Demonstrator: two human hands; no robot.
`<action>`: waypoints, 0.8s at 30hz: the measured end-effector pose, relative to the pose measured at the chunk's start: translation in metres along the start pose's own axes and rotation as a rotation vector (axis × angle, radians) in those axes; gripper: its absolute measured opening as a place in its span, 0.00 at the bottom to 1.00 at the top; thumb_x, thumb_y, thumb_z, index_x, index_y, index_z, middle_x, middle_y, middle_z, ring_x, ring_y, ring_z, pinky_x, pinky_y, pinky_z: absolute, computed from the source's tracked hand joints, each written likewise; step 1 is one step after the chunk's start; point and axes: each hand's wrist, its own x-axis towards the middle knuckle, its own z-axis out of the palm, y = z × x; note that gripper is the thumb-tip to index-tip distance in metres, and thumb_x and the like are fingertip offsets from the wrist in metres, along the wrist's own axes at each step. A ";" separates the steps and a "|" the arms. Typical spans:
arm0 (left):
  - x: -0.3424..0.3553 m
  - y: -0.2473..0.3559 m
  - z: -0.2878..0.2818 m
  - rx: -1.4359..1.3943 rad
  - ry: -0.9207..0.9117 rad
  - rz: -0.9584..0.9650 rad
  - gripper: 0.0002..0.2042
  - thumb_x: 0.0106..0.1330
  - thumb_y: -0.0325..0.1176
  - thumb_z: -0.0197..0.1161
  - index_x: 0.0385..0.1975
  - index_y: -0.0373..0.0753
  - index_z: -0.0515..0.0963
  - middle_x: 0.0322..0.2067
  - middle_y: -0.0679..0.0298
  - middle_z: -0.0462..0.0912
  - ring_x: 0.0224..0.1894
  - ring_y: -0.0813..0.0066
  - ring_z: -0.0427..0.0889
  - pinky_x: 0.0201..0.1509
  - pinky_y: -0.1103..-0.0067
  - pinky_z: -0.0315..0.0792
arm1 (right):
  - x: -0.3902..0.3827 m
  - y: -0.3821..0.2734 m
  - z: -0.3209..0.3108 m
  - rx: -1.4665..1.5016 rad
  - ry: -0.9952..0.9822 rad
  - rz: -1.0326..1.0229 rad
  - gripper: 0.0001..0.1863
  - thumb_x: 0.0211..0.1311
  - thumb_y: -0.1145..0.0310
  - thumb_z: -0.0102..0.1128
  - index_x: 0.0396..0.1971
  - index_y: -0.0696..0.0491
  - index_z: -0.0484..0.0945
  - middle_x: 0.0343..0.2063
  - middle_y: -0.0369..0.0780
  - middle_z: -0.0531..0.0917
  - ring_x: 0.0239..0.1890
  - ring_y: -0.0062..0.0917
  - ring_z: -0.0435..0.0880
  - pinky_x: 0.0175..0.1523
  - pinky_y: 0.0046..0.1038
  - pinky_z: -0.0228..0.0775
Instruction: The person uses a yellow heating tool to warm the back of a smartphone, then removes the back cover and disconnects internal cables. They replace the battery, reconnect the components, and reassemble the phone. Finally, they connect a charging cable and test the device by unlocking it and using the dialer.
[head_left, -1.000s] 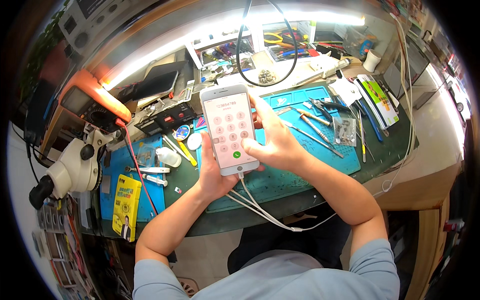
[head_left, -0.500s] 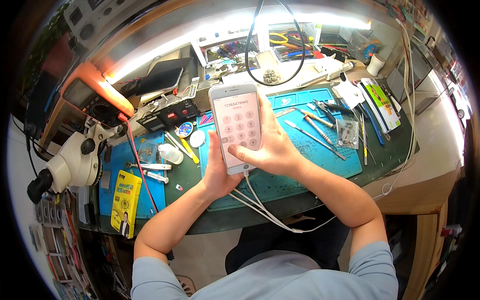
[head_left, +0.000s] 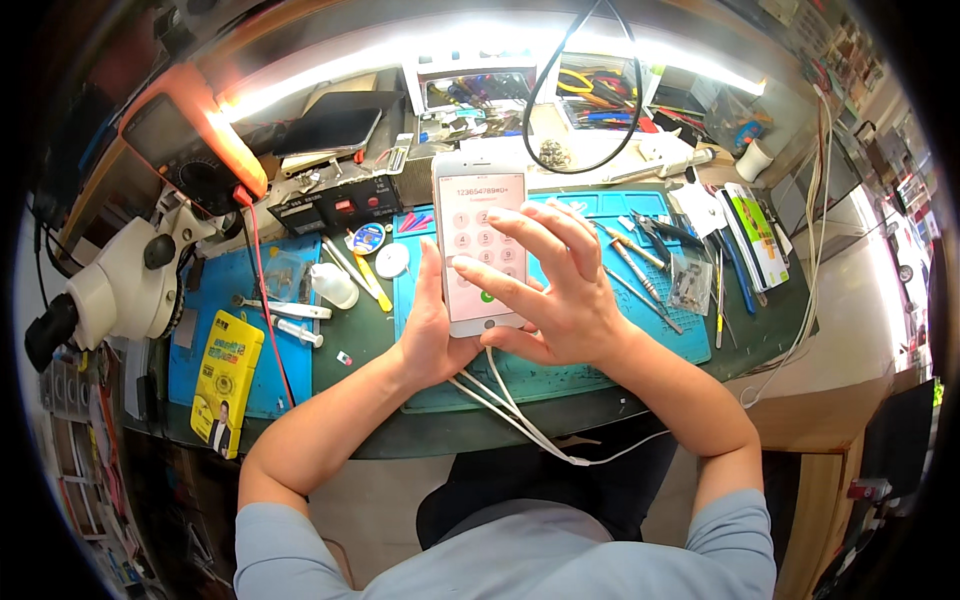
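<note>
A white smartphone (head_left: 474, 178) with a lit dial keypad is held upright over the bench. My left hand (head_left: 432, 338) grips it from the lower left, with the thumb along its left edge and the other fingers hidden behind. Over the screen spreads my right hand (head_left: 572, 298), fingers apart, its index fingertip at the keypad's left column. Whether that fingertip touches the glass I cannot tell. A white cable (head_left: 515, 418) runs from the phone's lower end down past the bench edge. Below the phone lies a blue-green work mat (head_left: 650, 352).
At left stand an orange multimeter (head_left: 185, 150) and a white microscope (head_left: 125, 285). A yellow package (head_left: 228, 375), a white bottle (head_left: 333, 286) and a syringe (head_left: 298, 332) lie nearby. Tweezers and pliers (head_left: 655, 240) lie at right. A black cable loop (head_left: 637, 90) hangs above the back.
My right hand has let go of the phone's right side. Its fingers now spread over the screen, where its thumb was before. More characters show on the display line.
</note>
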 end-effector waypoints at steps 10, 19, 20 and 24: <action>-0.001 0.001 -0.006 0.061 -0.044 -0.025 0.42 0.72 0.75 0.27 0.77 0.53 0.54 0.71 0.63 0.65 0.73 0.60 0.66 0.73 0.57 0.67 | -0.003 -0.007 0.007 0.107 -0.083 0.004 0.28 0.64 0.36 0.59 0.55 0.38 0.83 0.68 0.42 0.70 0.70 0.39 0.63 0.75 0.50 0.54; 0.001 -0.003 -0.015 -0.029 0.002 -0.016 0.43 0.72 0.75 0.27 0.76 0.50 0.57 0.69 0.60 0.67 0.71 0.60 0.69 0.71 0.58 0.70 | -0.006 -0.011 0.005 0.210 -0.113 -0.058 0.25 0.63 0.39 0.63 0.53 0.39 0.82 0.67 0.39 0.72 0.71 0.35 0.63 0.76 0.47 0.55; 0.001 -0.003 -0.015 -0.050 -0.007 -0.014 0.42 0.73 0.74 0.27 0.75 0.49 0.58 0.68 0.60 0.68 0.70 0.61 0.70 0.70 0.60 0.71 | -0.007 -0.011 0.005 0.213 -0.117 -0.063 0.25 0.62 0.39 0.63 0.53 0.39 0.82 0.67 0.39 0.72 0.71 0.35 0.63 0.76 0.47 0.55; 0.000 -0.001 -0.010 -0.083 -0.018 -0.007 0.41 0.75 0.72 0.26 0.75 0.46 0.59 0.66 0.59 0.72 0.66 0.62 0.74 0.67 0.65 0.73 | -0.010 -0.011 0.000 0.179 -0.145 -0.069 0.25 0.61 0.40 0.64 0.53 0.38 0.82 0.67 0.38 0.71 0.70 0.34 0.63 0.75 0.47 0.56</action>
